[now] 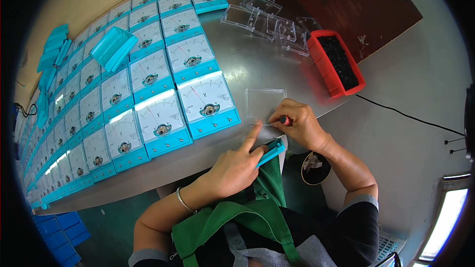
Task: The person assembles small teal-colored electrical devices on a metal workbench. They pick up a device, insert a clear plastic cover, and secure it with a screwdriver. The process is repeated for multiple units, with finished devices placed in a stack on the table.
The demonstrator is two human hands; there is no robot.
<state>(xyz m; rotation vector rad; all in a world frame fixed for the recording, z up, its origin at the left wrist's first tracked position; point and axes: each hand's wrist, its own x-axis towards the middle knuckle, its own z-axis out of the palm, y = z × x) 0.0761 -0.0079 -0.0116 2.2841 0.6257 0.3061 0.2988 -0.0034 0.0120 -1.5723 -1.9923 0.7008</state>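
Observation:
Flat on the metal table in front of me lies a clear plastic cover (262,100). My right hand (306,126) is closed around a short red-and-black tool handle (285,119) at the cover's near right corner; the tool's tip is hidden. My left hand (235,167) grips a teal plastic meter housing (271,153) at the table edge, while its index finger reaches out to the cover's near edge. Just left of the cover stands the nearest voltmeter (207,96), with a white dial and a teal base.
Rows of similar panel meters (148,69) fill the left of the table, with a loose teal housing (114,48) on top. Several clear covers (269,22) lie toward the back. A red bin (321,71) holding small black parts (339,64) sits at the right edge, near a black cable (405,115).

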